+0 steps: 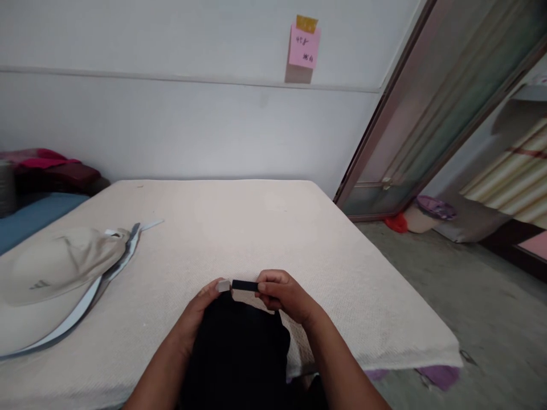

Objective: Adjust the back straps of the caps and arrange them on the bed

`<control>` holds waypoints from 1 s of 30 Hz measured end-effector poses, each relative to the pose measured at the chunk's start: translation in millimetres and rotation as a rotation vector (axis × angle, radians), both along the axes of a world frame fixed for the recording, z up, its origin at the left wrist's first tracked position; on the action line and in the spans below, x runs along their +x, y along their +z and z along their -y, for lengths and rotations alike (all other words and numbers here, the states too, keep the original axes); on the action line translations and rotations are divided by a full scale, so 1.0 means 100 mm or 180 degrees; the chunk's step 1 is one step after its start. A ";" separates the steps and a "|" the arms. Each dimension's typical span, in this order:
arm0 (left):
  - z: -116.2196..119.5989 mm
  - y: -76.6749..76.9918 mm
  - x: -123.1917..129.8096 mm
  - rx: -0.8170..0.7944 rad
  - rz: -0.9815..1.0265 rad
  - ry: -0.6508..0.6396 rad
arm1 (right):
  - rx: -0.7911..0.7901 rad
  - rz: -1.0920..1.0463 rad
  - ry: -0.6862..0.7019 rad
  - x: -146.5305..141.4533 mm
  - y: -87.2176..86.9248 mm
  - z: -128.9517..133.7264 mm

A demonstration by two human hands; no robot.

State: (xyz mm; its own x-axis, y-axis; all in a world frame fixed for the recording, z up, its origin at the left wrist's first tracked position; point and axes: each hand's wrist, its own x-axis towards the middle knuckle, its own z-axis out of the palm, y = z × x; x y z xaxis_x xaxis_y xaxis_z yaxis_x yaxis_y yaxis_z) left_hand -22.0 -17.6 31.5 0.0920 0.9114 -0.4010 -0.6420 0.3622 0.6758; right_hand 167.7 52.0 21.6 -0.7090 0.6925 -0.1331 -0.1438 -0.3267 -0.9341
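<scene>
Low in the middle of the head view is a black cloth item [239,353], perhaps a cap, its edge close to both hands. My left hand [200,304] is closed on its left side, the thumb at a small pale grey piece [223,286]. A short black strap [245,286] points left from the fingers of my right hand [280,293], which pinch its right end. The strap's left end is right beside the grey piece; whether they touch is hard to tell. My palms and the cloth's underside are hidden.
A beige cap [64,267] and a white-edged brim lie at the left on the cream-covered surface [231,222]. A pink note [304,46] is taped to the wall behind. At the right are a sliding door [410,119] and a lined bin [421,219] on the floor.
</scene>
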 end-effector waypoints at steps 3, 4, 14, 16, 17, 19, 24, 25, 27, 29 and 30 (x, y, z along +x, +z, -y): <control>0.01 0.00 -0.02 0.0077 0.0054 -0.0118 | 0.0014 0.0117 0.0024 -0.01 0.00 0.01; 0.02 0.00 -0.02 0.0108 0.0070 -0.0150 | 0.0007 0.0135 0.0026 -0.01 0.00 0.01; 0.03 -0.01 0.00 0.0149 0.0143 -0.0136 | -0.0056 0.0111 0.0112 0.00 0.02 0.02; 0.03 0.00 0.01 0.0100 0.0184 -0.0151 | -0.0081 0.0096 0.0121 0.00 0.02 0.02; 0.03 0.00 0.00 0.0070 0.0190 -0.0158 | -0.0088 0.0098 0.0128 0.01 0.02 0.02; 0.03 0.00 0.00 0.0050 0.0202 -0.0172 | -0.0093 0.0124 0.0140 0.02 0.03 0.02; 0.02 0.00 0.01 0.0124 0.0240 -0.0176 | 0.0003 0.0007 0.0250 0.02 0.04 0.02; 0.02 0.00 0.01 0.0121 0.0235 -0.0175 | 0.0017 -0.0020 0.0277 0.02 0.04 0.03; 0.02 0.00 0.01 0.0107 0.0223 -0.0177 | 0.0012 -0.0038 0.0281 0.01 0.03 0.03; 0.02 -0.02 0.00 0.0048 0.0211 -0.0184 | -0.0011 -0.0061 0.0212 0.01 0.02 0.03; 0.02 -0.03 0.00 0.0015 0.0207 -0.0194 | -0.0016 -0.0096 0.0157 0.00 0.01 0.02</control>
State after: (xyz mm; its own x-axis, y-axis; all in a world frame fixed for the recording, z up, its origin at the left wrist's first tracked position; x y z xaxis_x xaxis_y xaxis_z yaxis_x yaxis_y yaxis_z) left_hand -22.5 -19.6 29.0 0.1732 0.9052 -0.3880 -0.6614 0.3988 0.6352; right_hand 168.1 49.6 22.6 -0.7460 0.6560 -0.1143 -0.1556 -0.3386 -0.9280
